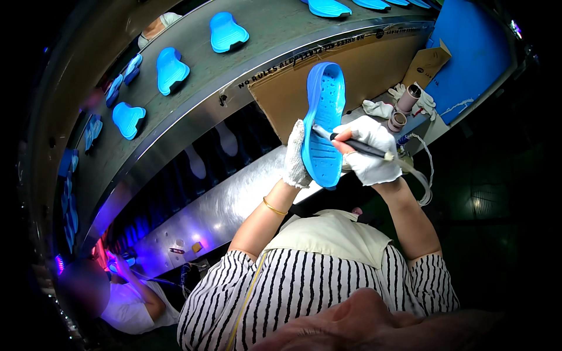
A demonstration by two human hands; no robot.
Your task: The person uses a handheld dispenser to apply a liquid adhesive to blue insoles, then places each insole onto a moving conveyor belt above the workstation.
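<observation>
A blue shoe sole (328,108) stands nearly upright in front of me, its hollow, ribbed inner face turned toward my right. Wrapped in a white knit glove, my left hand (296,159) grips it by the lower left rim, with part of the fingers hidden behind it. My right hand (371,153), in a white glove that leaves some fingertips bare, is closed round a dark-handled brush (362,146). The pale tip of the brush meets the sole's inner face near the left wall. From the handle's back end a clear hose (422,181) curves downward.
Beyond a metal rim runs a curved conveyor belt (193,35) carrying several blue soles (172,70). Cardboard (281,99) lines the rim. White gloves (377,109) and a pinkish spool (408,98) lie right, by a blue panel (474,58). A co-worker (132,304) sits lower left beside the steel ledge (234,202).
</observation>
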